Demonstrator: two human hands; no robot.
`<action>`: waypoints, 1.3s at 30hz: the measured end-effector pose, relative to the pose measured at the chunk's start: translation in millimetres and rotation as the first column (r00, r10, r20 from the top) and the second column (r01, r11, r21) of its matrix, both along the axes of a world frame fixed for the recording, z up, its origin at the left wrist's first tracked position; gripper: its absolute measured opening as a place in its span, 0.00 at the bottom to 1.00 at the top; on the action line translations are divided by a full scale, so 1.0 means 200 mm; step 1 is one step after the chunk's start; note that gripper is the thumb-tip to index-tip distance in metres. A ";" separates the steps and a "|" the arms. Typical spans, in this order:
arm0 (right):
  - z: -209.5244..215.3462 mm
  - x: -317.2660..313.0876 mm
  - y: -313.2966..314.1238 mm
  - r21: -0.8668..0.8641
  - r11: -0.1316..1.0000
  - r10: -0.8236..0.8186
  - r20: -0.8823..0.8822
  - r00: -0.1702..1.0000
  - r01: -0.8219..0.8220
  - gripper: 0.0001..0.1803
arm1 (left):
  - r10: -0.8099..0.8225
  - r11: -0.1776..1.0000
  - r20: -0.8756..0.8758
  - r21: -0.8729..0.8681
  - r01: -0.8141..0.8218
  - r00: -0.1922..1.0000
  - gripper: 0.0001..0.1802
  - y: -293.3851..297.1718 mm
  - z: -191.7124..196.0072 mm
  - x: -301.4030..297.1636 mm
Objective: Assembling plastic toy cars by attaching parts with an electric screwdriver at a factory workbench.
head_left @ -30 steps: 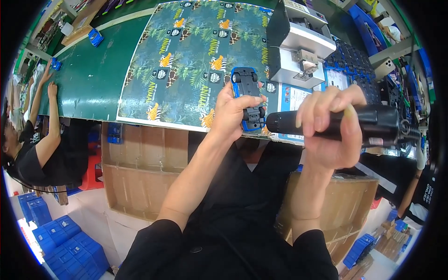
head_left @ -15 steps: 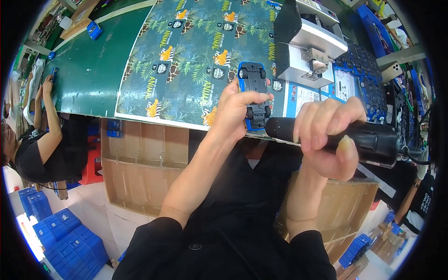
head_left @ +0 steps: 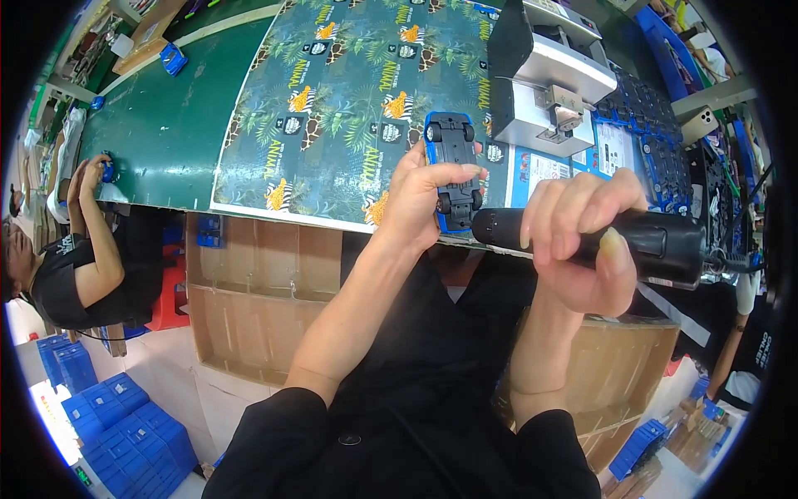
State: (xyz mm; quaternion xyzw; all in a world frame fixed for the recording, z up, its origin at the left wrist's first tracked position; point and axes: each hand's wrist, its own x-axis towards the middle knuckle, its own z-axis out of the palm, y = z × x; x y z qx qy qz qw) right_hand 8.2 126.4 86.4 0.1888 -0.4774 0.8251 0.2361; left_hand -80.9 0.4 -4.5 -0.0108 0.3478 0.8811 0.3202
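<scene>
My left hand (head_left: 416, 195) is closed around a blue toy car (head_left: 453, 150), its black underside and wheels facing up, thumb across the middle of the chassis. The car is over the front edge of the printed sheet. In my right hand (head_left: 582, 237) is a black electric screwdriver (head_left: 665, 245), lying nearly level with its nose pointing left. That nose is beside the car's near end, close to a rear-side wheel. The bit is hidden, so I cannot tell whether it touches a screw. A cord runs from the screwdriver's right end.
A silver metal machine (head_left: 553, 91) stands on the sheet (head_left: 332, 125) beyond my right hand. Rows of upturned car chassis (head_left: 661, 166) lie at the right. Cardboard trays (head_left: 249, 324) sit below the table edge. At the left, a co-worker (head_left: 91, 241) handles a small blue thing.
The screwdriver's cord end has risen slightly, while my left hand and the car stay nearly still. The co-worker's hands at the left have shifted a little.
</scene>
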 end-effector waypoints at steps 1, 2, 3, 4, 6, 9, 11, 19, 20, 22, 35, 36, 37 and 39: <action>0.00 0.00 0.00 0.004 1.000 -0.001 0.009 1.000 0.001 0.11 | -0.001 1.000 -0.006 0.000 0.001 1.000 0.22 0.00 -0.01 0.00; 0.01 0.01 -0.01 0.007 1.000 -0.002 0.017 1.000 0.002 0.11 | 0.000 1.000 -0.028 0.009 0.001 1.000 0.20 0.00 -0.01 0.01; 0.01 0.01 -0.01 0.009 1.000 -0.005 0.011 1.000 0.005 0.11 | -0.001 1.000 -0.052 0.019 0.002 0.999 0.19 0.00 -0.02 0.01; 0.01 0.01 -0.01 0.064 0.997 -0.030 0.000 1.000 0.030 0.11 | -0.004 1.000 -0.059 0.020 0.005 0.998 0.19 0.00 -0.01 0.01; 0.02 0.02 0.00 0.120 0.991 -0.058 -0.019 0.998 0.060 0.13 | -0.022 0.994 0.055 0.105 0.016 0.998 0.16 -0.01 0.01 0.01; 0.07 0.06 0.06 0.103 0.993 -0.044 -0.137 0.990 0.058 0.14 | -0.080 0.968 0.065 0.242 0.062 0.995 0.24 -0.05 -0.01 -0.03; 0.11 0.11 0.10 0.032 0.990 -0.135 -0.106 0.985 0.139 0.11 | -0.123 0.942 0.115 0.327 0.079 0.986 0.31 -0.06 -0.05 -0.06; -0.08 0.06 0.22 0.200 0.783 -0.618 0.143 0.773 0.589 0.07 | -0.337 0.732 0.075 0.647 0.211 0.939 0.34 -0.11 -0.04 -0.09; -0.08 0.05 0.22 0.152 0.794 -0.607 0.145 0.781 0.589 0.08 | -0.352 0.697 0.030 0.675 0.240 0.936 0.31 -0.11 -0.04 -0.08; -0.08 0.04 0.22 0.159 0.794 -0.606 0.144 0.782 0.586 0.08 | -0.392 0.640 -0.016 0.714 0.286 0.920 0.27 -0.13 -0.06 -0.08; -0.11 0.05 0.23 0.262 0.752 -0.645 0.103 0.757 0.605 0.07 | -0.209 0.913 0.021 0.363 0.187 0.978 0.22 -0.11 -0.09 -0.03; -0.10 0.04 0.22 0.264 0.754 -0.642 0.103 0.760 0.601 0.07 | -0.234 0.907 0.034 0.368 0.205 0.972 0.24 -0.12 -0.09 -0.03; -0.10 0.04 0.22 0.266 0.757 -0.637 0.102 0.764 0.596 0.07 | -0.235 0.908 0.034 0.365 0.207 0.971 0.24 -0.11 -0.09 -0.03; -0.10 0.05 0.22 0.248 0.765 -0.632 0.104 0.768 0.595 0.07 | -0.294 0.839 0.092 0.501 0.211 0.951 0.25 -0.09 -0.10 -0.05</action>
